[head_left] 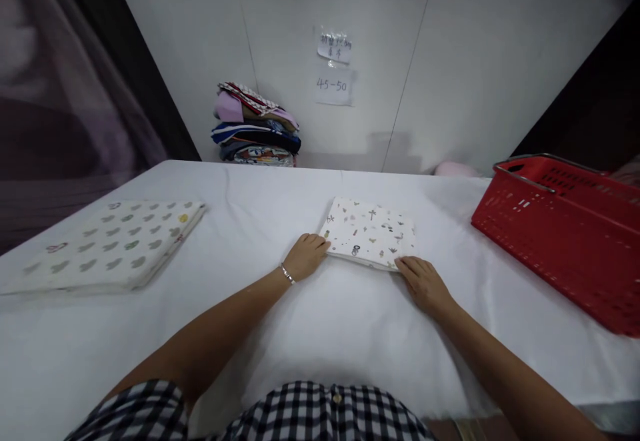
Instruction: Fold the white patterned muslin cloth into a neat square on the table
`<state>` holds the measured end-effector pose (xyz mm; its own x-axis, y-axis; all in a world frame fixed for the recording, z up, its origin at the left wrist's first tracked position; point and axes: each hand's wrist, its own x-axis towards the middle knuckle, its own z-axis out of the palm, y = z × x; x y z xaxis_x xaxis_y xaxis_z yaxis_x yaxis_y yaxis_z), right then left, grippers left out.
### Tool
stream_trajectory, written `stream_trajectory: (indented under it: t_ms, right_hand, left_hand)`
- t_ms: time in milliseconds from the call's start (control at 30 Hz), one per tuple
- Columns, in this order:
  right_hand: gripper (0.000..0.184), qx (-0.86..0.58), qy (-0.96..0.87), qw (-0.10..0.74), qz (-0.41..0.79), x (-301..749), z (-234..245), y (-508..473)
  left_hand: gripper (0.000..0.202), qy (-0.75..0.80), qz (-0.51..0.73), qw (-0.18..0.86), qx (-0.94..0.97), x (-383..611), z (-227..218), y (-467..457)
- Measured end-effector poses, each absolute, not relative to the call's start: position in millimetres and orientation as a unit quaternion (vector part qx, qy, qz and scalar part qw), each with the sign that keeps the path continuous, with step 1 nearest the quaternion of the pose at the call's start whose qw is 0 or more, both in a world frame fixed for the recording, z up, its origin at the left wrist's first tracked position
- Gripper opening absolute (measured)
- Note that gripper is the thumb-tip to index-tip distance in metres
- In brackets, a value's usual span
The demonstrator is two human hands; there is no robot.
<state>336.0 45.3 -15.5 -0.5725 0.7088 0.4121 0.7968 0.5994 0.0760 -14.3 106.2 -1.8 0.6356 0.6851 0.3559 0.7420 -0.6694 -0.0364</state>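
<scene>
Fingers of the left hand (306, 258) lie close together at the near left corner of a small folded cloth (370, 231); those of the right hand (425, 284), slightly spread, touch its near right corner. Both thumbs are largely hidden, so whether either hand grips or merely presses cannot be told. The cloth, printed with small motifs, lies flat on a white table (260, 227), whose surface shows on every side of it. Well to the left lies a larger folded cloth (115, 244); to the right, a red basket (565, 247), cut off by the frame, bears illegible white marks. Beyond the table's far edge stands a fabric pile (257, 137), its base hidden. On the wall, the lower sheet (334, 97) reads "45-50"; the upper sheet's (334, 49) handwritten characters are hard to make out.
</scene>
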Motion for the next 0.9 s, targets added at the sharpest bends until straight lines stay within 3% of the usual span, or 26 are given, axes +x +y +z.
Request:
stream_trajectory:
  t_ms: [200,467,700,900]
  right_hand:
    - [0.045,-0.428,-0.874,0.169,-0.159,336.2,-15.9,51.8]
    - [0.049,-0.395,-0.881,0.208,-0.159,323.9,-15.0,28.5]
    - [0.047,-0.433,-0.881,0.181,-0.066,312.8,7.0,-8.9]
    - [0.054,-0.462,-0.871,0.166,-0.003,270.0,31.4,27.8]
  left_hand:
    - [0.036,-0.403,-0.144,0.128,-0.895,-13.5,-5.4,113.6]
    - [0.028,-0.389,-0.138,0.149,-0.899,-24.6,-3.3,98.3]
    - [0.026,-0.375,-0.165,0.038,-0.912,-37.3,18.6,59.6]
    - [0.041,-0.407,-0.203,0.007,-0.89,2.2,22.9,77.5]
